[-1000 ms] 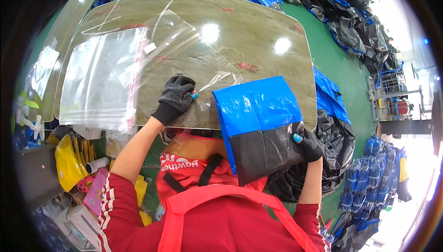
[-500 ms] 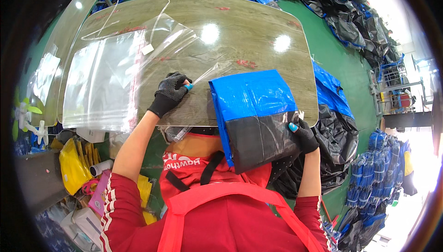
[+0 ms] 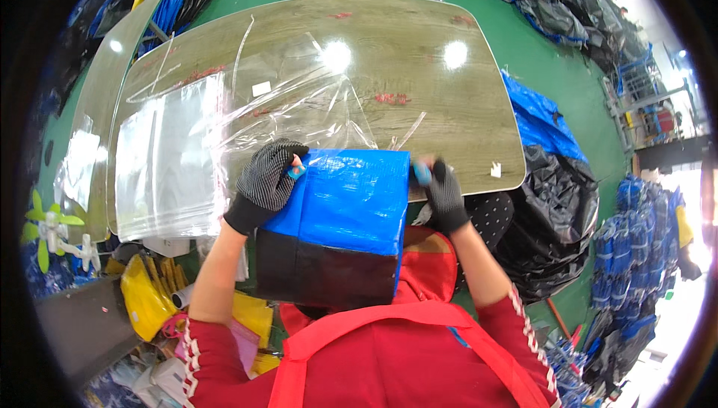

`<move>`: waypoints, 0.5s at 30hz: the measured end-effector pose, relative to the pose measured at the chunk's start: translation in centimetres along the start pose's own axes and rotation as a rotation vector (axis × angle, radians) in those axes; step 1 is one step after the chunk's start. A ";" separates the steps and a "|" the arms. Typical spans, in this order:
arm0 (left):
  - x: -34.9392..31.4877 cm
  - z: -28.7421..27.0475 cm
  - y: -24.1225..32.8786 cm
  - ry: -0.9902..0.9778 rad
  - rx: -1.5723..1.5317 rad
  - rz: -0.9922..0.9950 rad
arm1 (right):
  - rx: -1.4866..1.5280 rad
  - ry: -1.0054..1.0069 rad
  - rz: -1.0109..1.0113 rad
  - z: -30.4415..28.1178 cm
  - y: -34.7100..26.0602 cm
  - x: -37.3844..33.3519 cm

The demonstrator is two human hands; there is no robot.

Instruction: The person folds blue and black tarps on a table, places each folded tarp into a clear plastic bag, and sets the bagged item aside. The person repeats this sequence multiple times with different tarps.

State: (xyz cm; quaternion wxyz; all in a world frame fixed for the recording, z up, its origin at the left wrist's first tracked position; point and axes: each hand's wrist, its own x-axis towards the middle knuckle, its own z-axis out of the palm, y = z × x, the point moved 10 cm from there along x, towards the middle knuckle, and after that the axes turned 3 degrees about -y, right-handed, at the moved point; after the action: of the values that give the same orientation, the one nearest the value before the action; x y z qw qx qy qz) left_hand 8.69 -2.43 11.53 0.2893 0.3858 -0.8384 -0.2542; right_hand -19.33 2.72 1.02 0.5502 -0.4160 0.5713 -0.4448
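Both gloved hands on the folded blue-and-black woven plastic bag — left hand with its grip clenched on the upper left corner, right hand pinching the upper right. The bag hangs over the near edge of the wood-grain tabletop, beside a stack of clear plastic sleeves.

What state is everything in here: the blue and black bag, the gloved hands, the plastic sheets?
Blue and black bag: folded flat, held at the table edge.
Left hand: gloved, gripping the bag's left top corner.
Right hand: gloved, gripping its right top corner.
Clear plastic bags: stacked flat.
Loose clear bag: crumpled, lying open.
Table: glossy.
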 end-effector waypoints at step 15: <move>-1.8 2.1 1.8 -0.020 0.200 0.084 | -0.053 -0.295 0.173 -0.8 0.4 1.8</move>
State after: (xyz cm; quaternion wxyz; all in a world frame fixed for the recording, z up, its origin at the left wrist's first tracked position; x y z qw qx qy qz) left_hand 7.29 0.49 10.67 0.2516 0.3749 -0.8777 -0.1609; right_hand -20.21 1.08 0.16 0.6531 -0.4403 0.5297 -0.3146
